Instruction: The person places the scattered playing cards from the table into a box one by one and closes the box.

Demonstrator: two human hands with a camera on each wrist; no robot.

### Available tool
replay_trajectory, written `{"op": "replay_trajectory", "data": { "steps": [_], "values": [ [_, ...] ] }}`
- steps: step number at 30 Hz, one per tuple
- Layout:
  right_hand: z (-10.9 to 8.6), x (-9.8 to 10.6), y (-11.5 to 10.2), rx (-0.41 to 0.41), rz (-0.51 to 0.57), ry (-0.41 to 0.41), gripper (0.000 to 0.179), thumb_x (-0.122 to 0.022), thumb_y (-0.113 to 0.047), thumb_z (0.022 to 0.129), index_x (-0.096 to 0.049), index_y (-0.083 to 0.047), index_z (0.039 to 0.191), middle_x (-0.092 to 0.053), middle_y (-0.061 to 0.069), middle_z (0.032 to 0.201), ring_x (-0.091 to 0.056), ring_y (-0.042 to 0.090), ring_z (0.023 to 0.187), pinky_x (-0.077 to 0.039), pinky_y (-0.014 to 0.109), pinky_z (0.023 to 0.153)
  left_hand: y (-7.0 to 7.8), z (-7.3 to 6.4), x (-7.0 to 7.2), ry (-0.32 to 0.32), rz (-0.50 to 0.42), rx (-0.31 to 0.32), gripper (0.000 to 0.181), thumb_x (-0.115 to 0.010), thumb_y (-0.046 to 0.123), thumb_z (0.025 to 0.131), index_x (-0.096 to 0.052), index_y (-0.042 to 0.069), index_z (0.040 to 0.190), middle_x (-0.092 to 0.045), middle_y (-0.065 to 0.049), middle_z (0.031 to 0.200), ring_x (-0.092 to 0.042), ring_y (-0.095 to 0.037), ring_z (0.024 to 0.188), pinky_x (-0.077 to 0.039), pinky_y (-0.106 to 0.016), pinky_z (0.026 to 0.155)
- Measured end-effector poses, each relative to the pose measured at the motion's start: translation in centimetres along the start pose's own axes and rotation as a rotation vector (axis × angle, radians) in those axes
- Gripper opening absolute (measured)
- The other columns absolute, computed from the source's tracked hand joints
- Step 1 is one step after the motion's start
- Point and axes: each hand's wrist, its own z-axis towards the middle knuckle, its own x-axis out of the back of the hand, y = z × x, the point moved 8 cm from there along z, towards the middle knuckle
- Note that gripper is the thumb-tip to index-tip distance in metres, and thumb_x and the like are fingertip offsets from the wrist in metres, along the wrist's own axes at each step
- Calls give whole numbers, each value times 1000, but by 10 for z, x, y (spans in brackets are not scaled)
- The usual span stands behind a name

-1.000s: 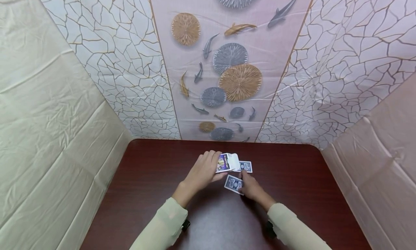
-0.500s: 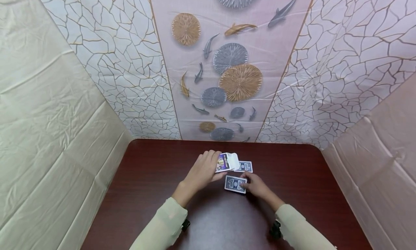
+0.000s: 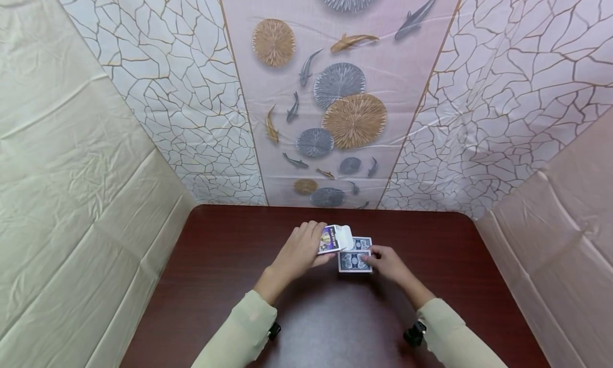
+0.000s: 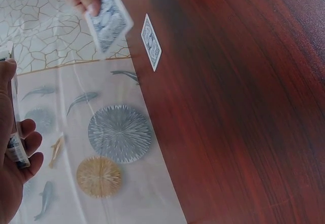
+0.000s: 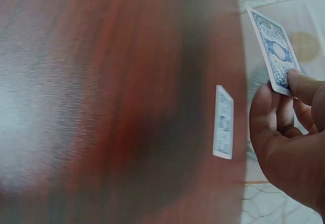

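Note:
My left hand [image 3: 296,252] grips a card box [image 3: 330,239] with purple print and its white flap standing open to the right; in the left wrist view the box shows only in part at the left edge. My right hand [image 3: 390,264] pinches a blue-backed playing card [image 3: 351,262] at its right end, thumb on top. In the right wrist view the pinched card [image 5: 277,52] is raised and tilted, back side showing. A second blue-backed card [image 4: 151,43] lies flat on the table; in the head view the box flap and the held card overlap it.
A dark red-brown wooden table [image 3: 230,283] lies under both hands. Behind it hangs a patterned cloth [image 3: 313,166] with fish and round motifs. Pale cloth walls [image 3: 119,235] stand at the sides. Black wrist cameras [image 3: 414,333] sit at the sleeves.
My right hand has moved right and slightly away from me, carrying the pinched card up beside the one on the table, and the card has straightened. The left hand with the box has stayed still.

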Motion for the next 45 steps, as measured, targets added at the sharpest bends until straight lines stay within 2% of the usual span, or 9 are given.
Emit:
{"op": "replay_trajectory", "data": {
  "steps": [3, 5, 7, 12, 22, 29, 35, 41, 45],
  "values": [
    [-2, 7, -7, -24, 125, -9, 17, -63, -7, 101, -63, 10, 104, -64, 11, 86, -66, 15, 72, -62, 39, 68, 1, 0, 1, 18, -3, -4, 76, -76, 56, 86, -54, 0, 132, -62, -10, 110, -58, -23, 92, -50, -36, 75],
    [-3, 13, -14, -35, 194, -15, 20, -60, -5, 102, -61, 13, 112, -64, 15, 93, -70, 18, 77, -62, 43, 73, 1, 0, 1, 23, -2, -5, 76, -77, 56, 85, -54, 0, 132, -62, -10, 109, -58, -23, 91, -49, -35, 74],
    [-5, 19, -21, -35, 219, -17, 22, -59, -5, 103, -59, 14, 115, -63, 17, 94, -71, 20, 79, -63, 41, 73, 1, 0, 1, 26, -1, -8, 76, -76, 56, 85, -55, 0, 131, -62, -10, 109, -58, -23, 91, -50, -35, 74],
    [-9, 34, -38, -17, 187, -9, 25, -58, -4, 103, -58, 15, 120, -65, 20, 95, -72, 23, 81, -63, 36, 72, 3, 0, 2, 14, -4, -11, 76, -75, 57, 87, -55, -1, 132, -63, -11, 110, -59, -24, 92, -50, -36, 75],
    [-10, 55, -57, 9, 141, 12, 24, -60, -5, 103, -59, 13, 119, -68, 20, 99, -71, 14, 81, -62, 34, 72, 5, 0, 3, 30, 13, -18, 77, -75, 57, 87, -55, -1, 132, -63, -11, 110, -59, -23, 92, -51, -36, 75],
    [-14, 66, -70, 13, 175, 44, 24, -60, -4, 102, -58, 15, 118, -68, 14, 93, -72, 12, 79, -62, 33, 73, 5, 0, 3, 42, 21, -24, 77, -76, 57, 86, -56, -1, 131, -63, -11, 109, -59, -23, 91, -51, -36, 74],
    [-19, 73, -81, -6, 211, 91, 30, -61, -9, 103, -56, 13, 123, -69, 12, 98, -72, 11, 83, -62, 33, 76, 5, 1, 1, 27, 20, -18, 76, -75, 58, 87, -55, 0, 131, -63, -10, 109, -59, -23, 91, -50, -35, 74],
    [-22, 76, -91, 14, 295, 125, 30, -60, -7, 103, -53, 15, 122, -69, 2, 94, -72, 8, 83, -62, 36, 79, 6, 3, 1, 19, 13, -14, 76, -77, 56, 85, -54, 0, 131, -62, -10, 108, -59, -24, 91, -51, -36, 73],
    [-25, 74, -98, 19, 291, 132, 29, -60, -7, 103, -53, 14, 122, -69, 1, 95, -71, 8, 83, -62, 36, 78, 6, 3, 0, 3, 21, -11, 76, -74, 58, 87, -54, 0, 132, -62, -10, 109, -58, -23, 92, -51, -36, 74]
  ]
}}
